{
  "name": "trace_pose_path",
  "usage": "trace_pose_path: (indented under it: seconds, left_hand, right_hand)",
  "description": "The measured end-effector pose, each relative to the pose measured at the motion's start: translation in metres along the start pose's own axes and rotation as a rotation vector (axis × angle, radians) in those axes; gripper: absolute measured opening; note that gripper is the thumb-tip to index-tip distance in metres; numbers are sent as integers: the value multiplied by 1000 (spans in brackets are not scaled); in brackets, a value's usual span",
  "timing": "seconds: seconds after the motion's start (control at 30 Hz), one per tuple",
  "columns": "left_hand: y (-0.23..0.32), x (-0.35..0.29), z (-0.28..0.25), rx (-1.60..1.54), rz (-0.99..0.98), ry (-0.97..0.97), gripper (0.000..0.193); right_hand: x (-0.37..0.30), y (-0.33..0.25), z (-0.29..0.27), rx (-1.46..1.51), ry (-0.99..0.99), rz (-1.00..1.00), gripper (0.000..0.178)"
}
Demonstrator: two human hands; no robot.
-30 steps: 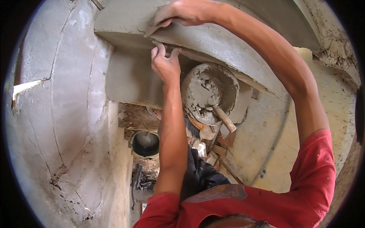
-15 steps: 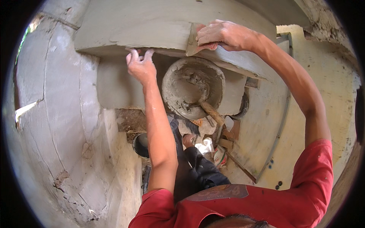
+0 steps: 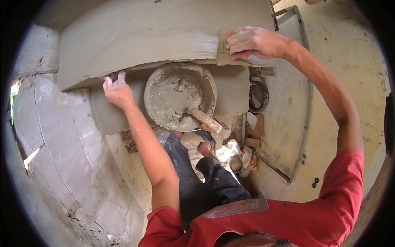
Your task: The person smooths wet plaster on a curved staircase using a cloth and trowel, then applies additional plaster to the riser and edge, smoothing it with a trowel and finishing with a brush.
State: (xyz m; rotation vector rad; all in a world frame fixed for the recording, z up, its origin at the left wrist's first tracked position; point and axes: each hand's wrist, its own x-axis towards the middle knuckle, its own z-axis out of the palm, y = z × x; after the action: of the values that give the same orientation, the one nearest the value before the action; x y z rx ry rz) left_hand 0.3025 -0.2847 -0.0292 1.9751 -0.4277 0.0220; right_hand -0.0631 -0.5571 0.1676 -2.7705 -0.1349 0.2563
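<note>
A grey, freshly plastered slab (image 3: pixel 135 45) runs across the top of the view, with a ragged front edge. My right hand (image 3: pixel 257 42) grips a flat, plaster-smeared float (image 3: pixel 223 48) with a reddish part under the fingers, pressed on the slab near its right end. A wet, shiny streak lies just left of it. At the slab's front edge on the left, my left hand (image 3: pixel 118 91) is whitened with plaster, its fingers curled in a pinch; what lies between them is hidden. Below the slab stands a round basin (image 3: pixel 149 99) of wet mortar, a wooden handle (image 3: pixel 205 120) sticking out of it.
Grey plastered wall (image 3: pixel 61 119) rises on the left, a yellowish panel (image 3: pixel 329 49) on the right. A black ring (image 3: pixel 265 96) sits beneath the slab's right end. My legs (image 3: pixel 181 173) are below the basin, with rubble and a thin stick (image 3: pixel 271 166) beside them.
My right hand has slid the float rightward along the slab, leaving a shiny streak. The whole view has shifted right; my left hand stays at about the same part of the edge.
</note>
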Motion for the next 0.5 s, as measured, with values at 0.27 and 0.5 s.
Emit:
trace_pose_path:
  seconds: [0.27,0.5]
  left_hand:
    - [-14,7,-1,161,40,22,36]
    - [-38,21,-1,378,191,80,52]
  right_hand:
    - [-87,7,9,62,14,79,36]
    - [-196,21,26,-6,16,194,28]
